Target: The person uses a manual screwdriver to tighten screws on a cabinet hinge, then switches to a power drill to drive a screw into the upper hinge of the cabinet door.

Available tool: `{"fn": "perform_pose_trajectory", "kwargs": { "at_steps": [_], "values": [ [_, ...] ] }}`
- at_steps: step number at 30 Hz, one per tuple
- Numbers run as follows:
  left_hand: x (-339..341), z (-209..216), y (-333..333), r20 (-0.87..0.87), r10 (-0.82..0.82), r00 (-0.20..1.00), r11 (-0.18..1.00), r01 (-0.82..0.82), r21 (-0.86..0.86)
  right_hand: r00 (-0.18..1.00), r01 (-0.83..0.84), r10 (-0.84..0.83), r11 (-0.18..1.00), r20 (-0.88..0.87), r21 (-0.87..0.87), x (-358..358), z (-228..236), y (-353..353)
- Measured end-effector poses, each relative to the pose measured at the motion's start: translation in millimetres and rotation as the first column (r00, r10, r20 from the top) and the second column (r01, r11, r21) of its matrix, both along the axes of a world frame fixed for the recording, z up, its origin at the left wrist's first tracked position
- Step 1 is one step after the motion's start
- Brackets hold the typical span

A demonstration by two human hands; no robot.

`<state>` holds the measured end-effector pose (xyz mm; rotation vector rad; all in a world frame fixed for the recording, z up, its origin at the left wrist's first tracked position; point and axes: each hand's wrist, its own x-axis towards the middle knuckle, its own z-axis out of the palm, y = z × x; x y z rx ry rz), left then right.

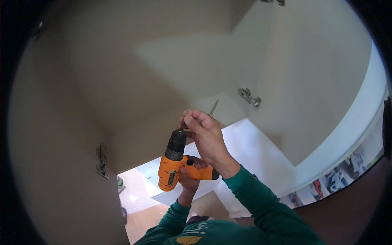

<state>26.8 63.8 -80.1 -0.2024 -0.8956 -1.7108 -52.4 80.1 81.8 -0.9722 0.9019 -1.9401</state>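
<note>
An orange and black cordless drill [166, 173] is held by my left hand [189, 179], which is wrapped round its grip. Its black chuck [177, 143] points up and away from me. My right hand [207, 136] is closed in a pinch at the bit in front of the chuck. Thumb and fingertips grip a small metal piece at the bit's tip, too small to make out for sure. Just beyond the right knuckles shows a thin metal shaft [214, 107], like a screwdriver's; its lower end is hidden by the hand.
A pale cabinet interior surrounds my hands. Metal hinges stick out on the right door [249, 98] and on the left panel [102, 161]. A white surface [261, 149] lies below to the right. Pictures line a strip [339, 179] at the lower right.
</note>
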Motion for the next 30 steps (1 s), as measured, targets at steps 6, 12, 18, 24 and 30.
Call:
{"fn": "perform_pose_trajectory", "kwargs": {
  "at_steps": [6, 12, 18, 24, 30],
  "values": [
    [9.1, 12.1, -16.3, -0.072, -0.041, 0.997, 0.999, 0.043, 0.021, 0.931, 0.157, -0.152, 0.988, -0.331, -0.012, -15.9, 4.4, -7.6],
    [44.3, 7.3, -21.4, -0.073, 0.049, 0.996, 0.998, -0.051, -0.028, 0.304, 0.787, -0.026, 0.57, -0.952, 0.236, -89.9, 12.3, -34.0],
    [69.1, -5.1, -14.5, -0.042, 0.051, 0.998, 0.994, -0.055, -0.097, 0.164, 0.839, 0.104, 0.509, -0.981, 0.194, -144.5, -15.4, -83.0],
    [87.2, -3.7, 1.0, 0.023, 0.096, 0.995, 0.994, -0.095, -0.049, 0.337, 0.726, -0.092, 0.659, -0.937, 0.196, -118.1, 0.1, -66.6],
    [99.5, 1.8, 10.0, 0.194, 0.095, 0.976, 0.995, -0.086, -0.055, -0.055, 0.166, -0.181, 0.968, -0.982, -0.188, -52.1, 48.8, -130.5]
  ]
}}
